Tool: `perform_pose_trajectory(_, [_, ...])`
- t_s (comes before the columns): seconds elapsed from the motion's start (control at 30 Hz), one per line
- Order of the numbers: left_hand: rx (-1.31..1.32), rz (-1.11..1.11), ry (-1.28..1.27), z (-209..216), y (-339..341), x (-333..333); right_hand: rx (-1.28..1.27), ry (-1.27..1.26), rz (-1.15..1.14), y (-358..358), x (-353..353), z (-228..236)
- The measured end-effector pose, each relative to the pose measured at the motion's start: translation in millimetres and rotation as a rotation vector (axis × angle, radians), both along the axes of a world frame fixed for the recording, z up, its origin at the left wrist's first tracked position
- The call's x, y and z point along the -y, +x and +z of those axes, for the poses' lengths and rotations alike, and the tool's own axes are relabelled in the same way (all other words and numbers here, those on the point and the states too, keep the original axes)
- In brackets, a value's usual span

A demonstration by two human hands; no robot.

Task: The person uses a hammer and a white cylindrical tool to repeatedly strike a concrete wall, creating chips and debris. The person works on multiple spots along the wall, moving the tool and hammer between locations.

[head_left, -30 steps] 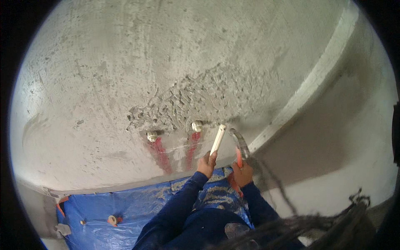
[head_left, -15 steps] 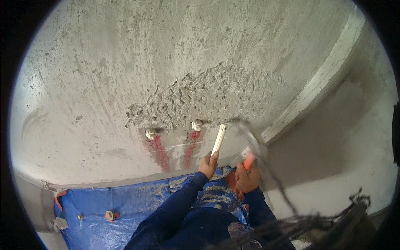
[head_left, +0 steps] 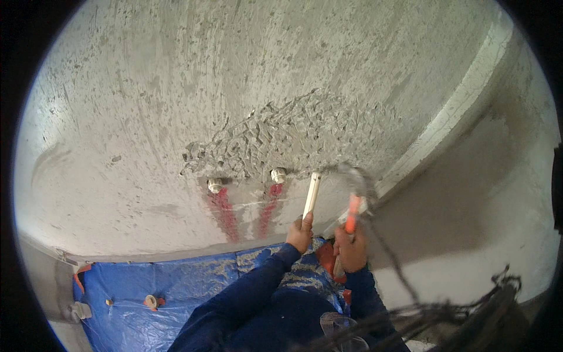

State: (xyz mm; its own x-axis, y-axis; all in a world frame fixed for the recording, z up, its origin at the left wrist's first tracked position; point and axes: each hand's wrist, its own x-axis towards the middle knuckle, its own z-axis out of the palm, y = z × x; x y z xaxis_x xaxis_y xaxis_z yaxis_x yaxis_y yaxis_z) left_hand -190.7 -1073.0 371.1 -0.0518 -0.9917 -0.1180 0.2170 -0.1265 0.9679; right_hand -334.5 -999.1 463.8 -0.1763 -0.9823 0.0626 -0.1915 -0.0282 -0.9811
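My left hand (head_left: 299,234) is closed round the lower end of a narrow cream-coloured bar (head_left: 312,193), which points up along the concrete wall (head_left: 146,117). My right hand (head_left: 351,252), just to its right, grips a hammer (head_left: 354,213) with an orange section on its handle. Motion smears the hammer's head, which is near the bar's upper end; I cannot tell whether they touch. Beyond the hands, a rough chipped patch (head_left: 281,135) spreads over the wall. Two white pipe fittings (head_left: 278,175) stick out at its lower edge, with red marks running down from them.
A blue tarp (head_left: 193,281), strewn with grey rubble, covers the floor below the wall. On it stand a capped pipe end (head_left: 152,302) and a smaller stub. A dark cord (head_left: 393,258) hangs blurred at the lower right. The wall corner (head_left: 440,129) rises on the right.
The hammer has swung to a more upright angle in my right hand. My left hand and the bar have shifted only slightly to the right, along with the view.
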Motion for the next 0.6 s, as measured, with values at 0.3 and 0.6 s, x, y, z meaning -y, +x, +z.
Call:
perform_pose_trajectory(0.3, [-0.087, -0.105, 0.039, -70, 11, 12, -0.579, 0.036, -0.099, 6, 42, -61])
perform_pose_trajectory(0.6, [0.603, -0.172, -0.19, -30, 40, 11, -0.055, -0.305, -0.083, 7, 3, -8])
